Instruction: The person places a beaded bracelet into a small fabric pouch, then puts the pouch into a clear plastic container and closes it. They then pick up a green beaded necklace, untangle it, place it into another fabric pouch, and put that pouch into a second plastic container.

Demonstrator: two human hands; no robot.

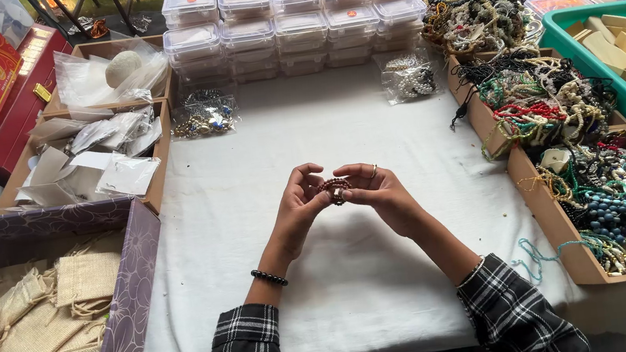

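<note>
The counter (pixel 340 141), covered in white cloth, carries everything. On its left sits a purple patterned box (pixel 126 302) full of small burlap pouches (pixel 37 329), too many and too overlapped to count. Behind it are two cardboard trays (pixel 156 159) of clear plastic bags and paper slips. On the right, a green bin (pixel 593 58) holds pale wooden pieces, and beside it two cardboard trays (pixel 539 200) are heaped with bead strands beyond counting. Along the back stand clear lidded containers (pixel 295 27) in two rows of five stacks, so ten stacks, with two loose bags of beads in front of them.

Smallest, at the middle and held just above the cloth, is a reddish-brown bead bracelet (pixel 333 188). The left hand (pixel 299 205) and right hand (pixel 379 192) meet around it, the fingers of both pinched closed on the strand. One black bead bracelet circles the left wrist, and one ring shows on the right hand.

As I judge it, this fine work goes best with the strand kept taut between both pinches, low over the cloth so a slipped bead lands softly.
</note>
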